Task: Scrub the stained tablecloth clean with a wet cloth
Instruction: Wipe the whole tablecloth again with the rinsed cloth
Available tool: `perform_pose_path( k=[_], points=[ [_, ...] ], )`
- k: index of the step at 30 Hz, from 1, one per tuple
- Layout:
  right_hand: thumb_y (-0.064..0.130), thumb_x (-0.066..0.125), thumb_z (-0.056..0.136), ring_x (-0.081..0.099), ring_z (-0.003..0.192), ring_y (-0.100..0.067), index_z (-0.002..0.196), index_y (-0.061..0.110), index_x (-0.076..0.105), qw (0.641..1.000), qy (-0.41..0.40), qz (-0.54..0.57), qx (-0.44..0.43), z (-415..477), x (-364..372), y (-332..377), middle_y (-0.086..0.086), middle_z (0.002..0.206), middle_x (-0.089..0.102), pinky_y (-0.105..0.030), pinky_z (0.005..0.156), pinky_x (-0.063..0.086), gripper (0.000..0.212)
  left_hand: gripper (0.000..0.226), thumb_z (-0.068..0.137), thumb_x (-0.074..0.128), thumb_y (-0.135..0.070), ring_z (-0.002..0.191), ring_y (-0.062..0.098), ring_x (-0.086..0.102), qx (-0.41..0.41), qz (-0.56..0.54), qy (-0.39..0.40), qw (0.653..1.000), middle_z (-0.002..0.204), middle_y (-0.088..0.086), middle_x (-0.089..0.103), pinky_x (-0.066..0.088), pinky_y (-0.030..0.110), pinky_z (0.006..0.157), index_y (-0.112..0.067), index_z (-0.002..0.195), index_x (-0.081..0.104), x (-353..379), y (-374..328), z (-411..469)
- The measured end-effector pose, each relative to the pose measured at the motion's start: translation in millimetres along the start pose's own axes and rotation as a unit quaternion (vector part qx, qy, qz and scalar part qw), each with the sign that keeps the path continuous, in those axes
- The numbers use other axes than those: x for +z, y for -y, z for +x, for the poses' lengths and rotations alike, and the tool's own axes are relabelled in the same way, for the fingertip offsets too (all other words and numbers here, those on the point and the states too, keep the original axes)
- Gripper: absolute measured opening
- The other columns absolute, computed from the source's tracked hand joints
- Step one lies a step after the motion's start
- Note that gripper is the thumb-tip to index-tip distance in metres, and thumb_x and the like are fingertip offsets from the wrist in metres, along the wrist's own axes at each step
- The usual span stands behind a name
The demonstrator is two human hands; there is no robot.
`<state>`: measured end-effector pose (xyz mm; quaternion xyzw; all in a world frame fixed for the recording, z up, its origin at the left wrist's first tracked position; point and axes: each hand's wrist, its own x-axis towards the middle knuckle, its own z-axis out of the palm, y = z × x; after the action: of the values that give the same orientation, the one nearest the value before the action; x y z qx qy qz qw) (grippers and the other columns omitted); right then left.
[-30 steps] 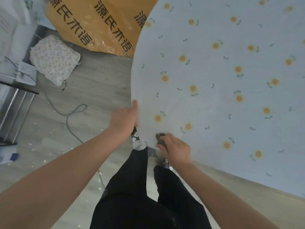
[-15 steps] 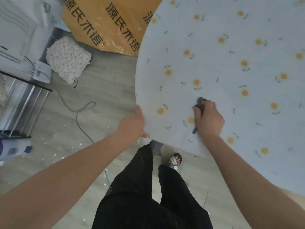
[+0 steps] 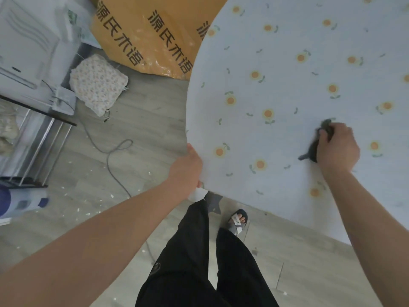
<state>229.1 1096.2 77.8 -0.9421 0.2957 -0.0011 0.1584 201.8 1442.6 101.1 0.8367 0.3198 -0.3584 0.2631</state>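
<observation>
Grey plank floor (image 3: 143, 134), flecked with white bits, lies beside a table under a pale blue tablecloth (image 3: 287, 74) printed with orange flowers. The cloth fills the upper right of the view.

The left hand (image 3: 186, 169) grips the tablecloth's near edge, thumb on top; its fingers are hidden beneath. The right hand (image 3: 338, 149) is well apart from it, further in on the tablecloth, fingers curled round a dark rag (image 3: 313, 149) pressed against the fabric. A tail of the rag pokes out to the left.

Behind the table an orange sheet (image 3: 141, 29) bears black writing, "源氏木语", repeated in rows. A flowered cushion (image 3: 98, 84) lies on the floor before it, a grey cable (image 3: 110, 151) loops nearby, and a metal rack (image 3: 37, 138) stands at the left. Below are black trousers (image 3: 199, 262) and a sandal (image 3: 238, 220).
</observation>
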Motion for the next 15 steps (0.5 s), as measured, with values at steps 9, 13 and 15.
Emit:
perform_pose_path(
  k=[9,13,15],
  points=[
    [0.046,0.058,0.097,0.06,0.079,-0.014,0.101,0.022,0.058,0.973,0.112,0.065,-0.189,-161,49,57,0.007,0.099,0.059,-0.027,0.059,0.04,0.024,0.072,0.109,0.006,-0.048,0.081,0.03,0.069,-0.014,0.044,-0.018,0.999,0.091,0.016,0.075,0.048,0.036,0.071,-0.007,0.143,0.055,7,-7,-3],
    [0.037,0.068,0.091,0.057,0.059,-0.013,0.083,0.021,0.06,0.938,0.152,0.09,-0.298,-214,57,59,0.009,0.076,0.057,-0.025,0.047,0.042,0.02,0.082,0.108,-0.002,-0.045,0.097,0.037,0.07,0.001,0.021,0.007,1.0,0.108,0.026,0.073,0.049,0.04,0.081,0.006,0.13,0.059,3,-3,-3],
    [0.037,0.067,0.092,0.058,0.059,-0.016,0.082,0.021,0.061,0.937,0.122,0.095,-0.313,-191,53,54,0.009,0.075,0.057,-0.024,0.047,0.041,0.02,0.086,0.108,-0.002,-0.044,0.109,0.042,0.066,0.011,0.024,0.005,1.0,0.117,0.028,0.07,0.049,0.04,0.092,0.012,0.128,0.059,4,2,-1]
  ],
)
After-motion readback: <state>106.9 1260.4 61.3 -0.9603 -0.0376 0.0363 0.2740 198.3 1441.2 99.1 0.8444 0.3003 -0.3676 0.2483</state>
